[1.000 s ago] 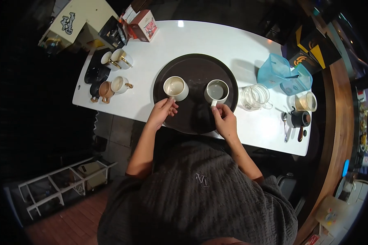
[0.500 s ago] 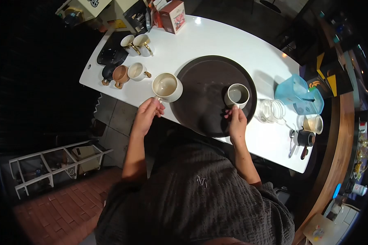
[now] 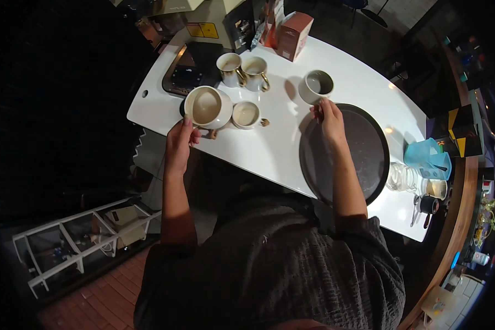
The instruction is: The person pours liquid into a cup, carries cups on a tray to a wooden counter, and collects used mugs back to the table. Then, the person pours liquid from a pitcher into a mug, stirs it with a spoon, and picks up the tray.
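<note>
Fingers of the left hand (image 3: 180, 144) close on the near side of the cream cup (image 3: 221, 109), at the handle, which they mostly hide. Cup lies forward and right of that hand, its open mouth facing up toward the camera. Fingers of the right hand (image 3: 331, 120) grip the grey cup (image 3: 309, 92) by its handle. Cup lies forward and slightly left of the hand; line from handle to body runs away from the person. Shadow falls on the worktop (image 3: 258, 151) to its left; judged held up. Each cup is nearest the hand that holds it; the two are well apart.

Around: small cup (image 3: 246, 115) just right of the cream cup, handle pointing right; contact between them, cannot tell. Two gold-handled mugs (image 3: 256, 74) stand side by side behind, so cream cup is hemmed in on far and right sides. Brown handle (image 3: 213, 134) shows below it, rest hidden. Black pad (image 3: 184, 69) farther back. Tray (image 3: 363, 170) lies partly under the right forearm, near side of the grey cup. Box (image 3: 295, 36) at far edge; glass jug (image 3: 401, 177) and blue tubs (image 3: 422, 151) right of the tray.
</note>
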Available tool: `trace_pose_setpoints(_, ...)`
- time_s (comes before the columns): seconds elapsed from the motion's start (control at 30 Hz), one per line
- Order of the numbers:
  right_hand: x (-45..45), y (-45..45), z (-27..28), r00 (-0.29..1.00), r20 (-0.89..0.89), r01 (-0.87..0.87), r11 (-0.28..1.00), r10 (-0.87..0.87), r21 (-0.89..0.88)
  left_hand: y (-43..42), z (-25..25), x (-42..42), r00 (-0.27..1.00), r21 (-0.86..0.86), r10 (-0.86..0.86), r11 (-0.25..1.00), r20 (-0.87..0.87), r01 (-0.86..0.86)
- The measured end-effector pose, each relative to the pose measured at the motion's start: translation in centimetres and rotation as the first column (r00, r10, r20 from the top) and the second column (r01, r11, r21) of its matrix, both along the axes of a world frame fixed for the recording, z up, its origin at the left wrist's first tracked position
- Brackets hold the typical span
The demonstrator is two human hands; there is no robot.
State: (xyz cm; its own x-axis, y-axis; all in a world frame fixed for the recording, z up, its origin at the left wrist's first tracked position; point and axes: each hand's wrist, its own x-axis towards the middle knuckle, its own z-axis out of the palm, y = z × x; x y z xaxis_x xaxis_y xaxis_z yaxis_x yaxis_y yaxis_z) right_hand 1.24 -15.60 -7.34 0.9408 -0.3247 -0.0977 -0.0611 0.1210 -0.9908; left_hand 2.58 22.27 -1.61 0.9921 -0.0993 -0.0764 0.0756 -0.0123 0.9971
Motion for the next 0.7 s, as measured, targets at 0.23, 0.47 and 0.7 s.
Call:
trace_pose_setpoints(0.23, 7.8, 3.8, -0.9, 0.994, -0.088, -0.087, 0.976, 0.07, -0.198, 1.6, 0.9, 8.4, 0.996, 0.214, 0.017, 0.977, -0.09, 0.003)
trace_pose_setpoints(0.47, 10.2, 4.2, -1.7, 0.986, -0.135, -0.124, 0.972, 0.098, -0.199, 0.7, -1.4, 12.3, 0.992, 0.276, -0.125, 0.953, -0.023, 0.127)
trace_pose_setpoints(0.7, 11.4, 3.8, -2.8, 0.978, -0.156, -0.17, 0.968, 0.141, -0.187, -0.5, -1.0, 12.3, 0.983, 0.315, -0.172, 0.931, -0.071, 0.185)
